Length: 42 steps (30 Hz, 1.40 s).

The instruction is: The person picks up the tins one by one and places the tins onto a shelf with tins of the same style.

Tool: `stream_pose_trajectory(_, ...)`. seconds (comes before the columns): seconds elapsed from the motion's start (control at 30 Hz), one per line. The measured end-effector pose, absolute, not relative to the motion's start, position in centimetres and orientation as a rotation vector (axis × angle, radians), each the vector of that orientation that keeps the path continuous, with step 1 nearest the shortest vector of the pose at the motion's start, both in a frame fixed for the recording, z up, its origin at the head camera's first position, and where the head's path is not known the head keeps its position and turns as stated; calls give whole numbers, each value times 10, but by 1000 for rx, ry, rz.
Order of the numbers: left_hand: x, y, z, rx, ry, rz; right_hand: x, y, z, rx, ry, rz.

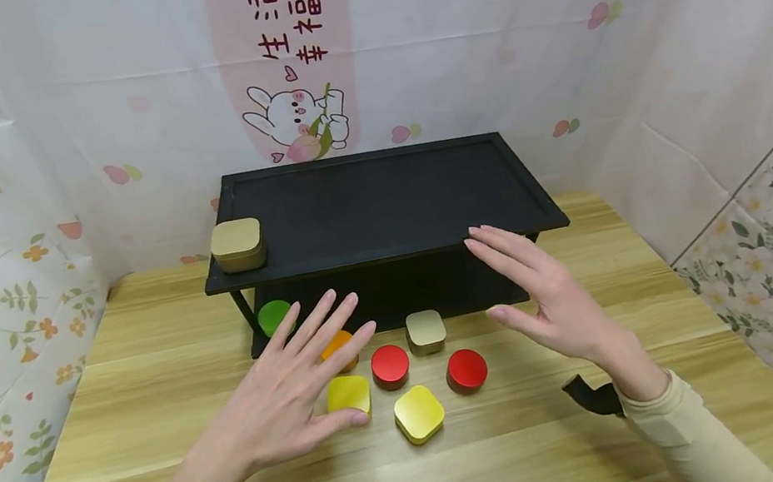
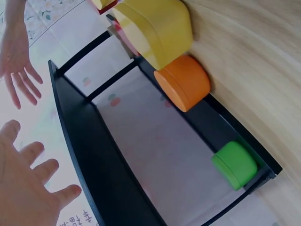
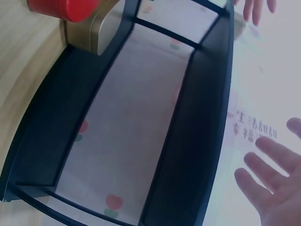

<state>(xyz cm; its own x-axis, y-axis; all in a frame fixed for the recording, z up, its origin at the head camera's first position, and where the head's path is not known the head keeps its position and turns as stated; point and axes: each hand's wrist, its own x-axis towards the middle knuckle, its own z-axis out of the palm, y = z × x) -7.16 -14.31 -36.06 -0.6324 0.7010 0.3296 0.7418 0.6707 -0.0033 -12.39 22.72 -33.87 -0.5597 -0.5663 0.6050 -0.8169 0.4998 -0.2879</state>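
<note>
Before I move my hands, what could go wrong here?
The gold piece on top, at the shelf's front-left corner, might fall if bumped. Your left hand partly hides the orange piece from the head camera, so you might misjudge a reach. The green piece sits near the left post, which could crowd a grasp.

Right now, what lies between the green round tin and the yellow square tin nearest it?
The left wrist view shows the orange round tin between them, then bare black lower shelf toward the green round tin.
</note>
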Motion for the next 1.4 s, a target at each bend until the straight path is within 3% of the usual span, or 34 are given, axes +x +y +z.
stream_pose_trajectory(1.4,-67,-140,-372,-925,-2603,-369,-162,269,-341,223,-2074,1213)
